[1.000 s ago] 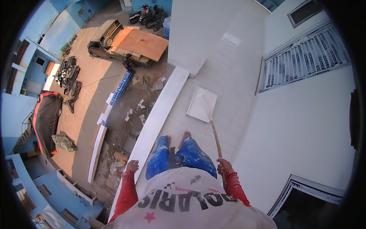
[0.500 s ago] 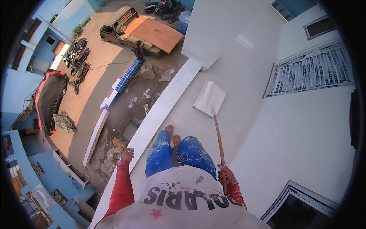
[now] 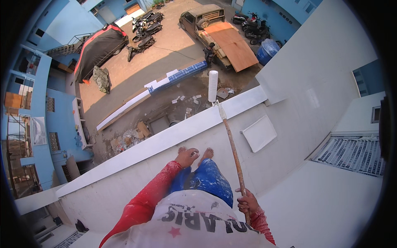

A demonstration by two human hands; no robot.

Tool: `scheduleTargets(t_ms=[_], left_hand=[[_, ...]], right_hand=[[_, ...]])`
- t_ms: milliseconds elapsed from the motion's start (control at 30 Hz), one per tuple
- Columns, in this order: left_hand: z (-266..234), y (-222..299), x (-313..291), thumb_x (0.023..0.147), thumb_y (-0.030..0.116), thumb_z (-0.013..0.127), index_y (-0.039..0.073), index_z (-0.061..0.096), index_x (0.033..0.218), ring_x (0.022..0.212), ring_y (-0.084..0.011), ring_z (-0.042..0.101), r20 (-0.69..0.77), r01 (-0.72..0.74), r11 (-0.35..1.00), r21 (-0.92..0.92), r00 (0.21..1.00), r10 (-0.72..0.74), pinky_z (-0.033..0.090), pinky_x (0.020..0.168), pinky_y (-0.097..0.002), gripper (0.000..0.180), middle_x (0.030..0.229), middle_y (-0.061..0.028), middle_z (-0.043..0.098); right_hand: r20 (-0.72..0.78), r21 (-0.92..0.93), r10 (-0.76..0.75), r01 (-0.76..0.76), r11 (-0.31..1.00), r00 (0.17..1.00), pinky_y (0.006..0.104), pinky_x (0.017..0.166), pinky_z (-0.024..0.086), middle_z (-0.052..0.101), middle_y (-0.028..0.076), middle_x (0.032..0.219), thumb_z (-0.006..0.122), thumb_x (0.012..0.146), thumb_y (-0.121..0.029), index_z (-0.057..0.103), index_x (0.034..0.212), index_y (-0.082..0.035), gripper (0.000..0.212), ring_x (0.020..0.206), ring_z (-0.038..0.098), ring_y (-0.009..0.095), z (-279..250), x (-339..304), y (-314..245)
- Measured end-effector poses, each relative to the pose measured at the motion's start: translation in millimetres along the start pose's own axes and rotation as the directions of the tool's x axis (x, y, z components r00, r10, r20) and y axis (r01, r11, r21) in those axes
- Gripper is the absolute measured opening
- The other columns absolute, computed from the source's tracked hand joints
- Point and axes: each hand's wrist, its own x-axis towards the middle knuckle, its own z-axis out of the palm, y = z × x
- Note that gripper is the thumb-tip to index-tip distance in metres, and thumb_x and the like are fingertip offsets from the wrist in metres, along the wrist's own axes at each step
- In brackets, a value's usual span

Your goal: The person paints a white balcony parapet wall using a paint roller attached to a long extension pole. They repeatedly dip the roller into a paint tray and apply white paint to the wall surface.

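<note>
Nearest, the right hand (image 3: 247, 201) has its fingers wrapped closed around the lower part of a long, worn pole (image 3: 233, 153), which slants up and away from the body. The left hand (image 3: 187, 158), further forward, is half-curled, thumb and fingers bent toward each other with a gap between them and nothing in the grasp. Just past it, the bare feet (image 3: 208, 153) stand close to the inner side of a low white parapet (image 3: 165, 141), so there is little room ahead of the toes. More room lies to the right, where pale floor (image 3: 273, 165) opens out as far as a white wall (image 3: 314, 202). On that floor, right of the pole, sits a shallow white tray (image 3: 259, 134), near the parapet but apart from it. The pole crosses above the parapet, and the white paint roller (image 3: 213, 84) at its end stands out against the yard beyond the outer edge; whether it touches anything cannot be told. Down in the yard (image 3: 165, 62) lie a long row of white and blue-wrapped pieces (image 3: 178, 77), with a person (image 3: 209, 53) at its far end beside a truck (image 3: 190, 20) bearing a wooden sheet (image 3: 231, 43).
</note>
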Motion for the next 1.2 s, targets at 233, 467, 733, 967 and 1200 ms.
scheduleTargets(t_ms=[233,467,733,967,1200], left_hand=[[-42,2,-16,0.095,0.062,0.049,0.004,0.035,0.14,0.102,-0.0324,0.064,0.268,0.304,0.118,-0.945,0.931,-0.248,0.054,0.088,-0.0486,0.076,0.118,-0.0222,0.058],[-91,-61,-65,0.098,0.035,0.057,0.01,0.041,0.093,0.037,-0.0146,0.041,-0.159,-0.277,-0.076,-0.958,0.732,-0.662,0.043,0.033,-0.035,0.03,0.056,0.0007,0.04],[-189,-183,-163,0.095,0.028,0.057,0.012,0.039,0.091,0.037,-0.0141,0.041,-0.232,-0.519,-0.171,-0.837,0.621,-0.748,0.039,0.031,-0.0339,0.025,0.054,0.0004,0.038],[-278,-255,-211,0.095,0.027,0.057,0.014,0.041,0.093,0.04,-0.012,0.041,-0.286,-0.648,-0.317,-0.692,0.65,-0.704,0.039,0.037,-0.0316,0.021,0.057,0.002,0.037],[-339,-309,-264,0.096,0.026,0.057,0.014,0.041,0.091,0.045,-0.0109,0.041,-0.25,-0.663,-0.458,-0.592,0.691,-0.678,0.038,0.043,-0.0283,0.02,0.057,0.0023,0.037]], right_hand=[[0.185,-0.13,0.235,-0.214,0.968,0.954,0.0206,0.033,0.029,0.032,-0.005,0.056,0.053,0.088,0.002,0.048,0.129,-0.007,0.042,0.039,0.031,0.005,83,39,8],[0.102,-0.571,0.332,-0.218,0.791,0.938,0.0233,0.033,0.033,0.037,-0.004,0.057,0.057,0.088,-0.001,0.051,0.127,-0.005,0.04,0.039,0.037,0.007,201,85,69],[0.734,-0.623,-0.316,0.41,-0.667,0.601,0.0378,0.082,0.053,0.066,0.013,0.091,0.068,0.084,-0.009,0.058,0.125,-0.006,0.043,0.089,0.066,0.03,356,93,177],[0.374,-0.927,-0.07,0.375,-0.01,0.925,0.0375,0.096,0.049,0.053,0.018,0.135,0.076,0.083,-0.021,0.031,0.149,-0.006,0.081,0.116,0.059,0.027,385,118,252],[0.762,-0.268,-0.636,0.953,-0.141,0.12,0.0441,0.103,0.043,0.058,0.016,0.12,0.06,0.088,-0.048,0.057,0.118,-0.006,0.052,0.115,0.055,0.028,493,151,267]])
